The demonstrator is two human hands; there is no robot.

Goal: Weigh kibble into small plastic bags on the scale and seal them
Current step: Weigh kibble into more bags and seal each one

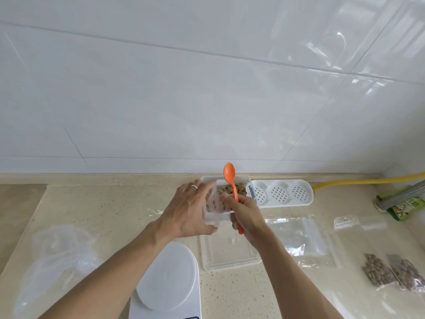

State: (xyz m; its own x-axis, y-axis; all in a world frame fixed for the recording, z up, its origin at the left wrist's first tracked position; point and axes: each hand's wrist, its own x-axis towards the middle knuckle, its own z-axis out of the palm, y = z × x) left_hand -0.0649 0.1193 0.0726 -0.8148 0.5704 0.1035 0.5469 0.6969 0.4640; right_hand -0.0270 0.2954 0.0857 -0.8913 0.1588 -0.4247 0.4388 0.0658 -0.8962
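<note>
A clear tub of brown kibble (239, 189) stands at the back of the counter. In front of it I hold a small clear plastic bag (212, 204) with some kibble inside; my left hand (190, 209) grips its left side. My right hand (245, 215) pinches the bag's right edge and also holds an orange spoon (231, 180), bowl pointing up. The white scale (166, 279) sits below my hands with nothing on its platter. Two filled kibble bags (391, 272) lie at the right.
The tub's clear lid (230, 256) lies right of the scale. Several empty zip bags (301, 240) lie further right. A crumpled clear bag (59, 254) is at the left. A white perforated tray (281, 193), yellow hose (368, 180) and green packet (404, 207) sit at the back right.
</note>
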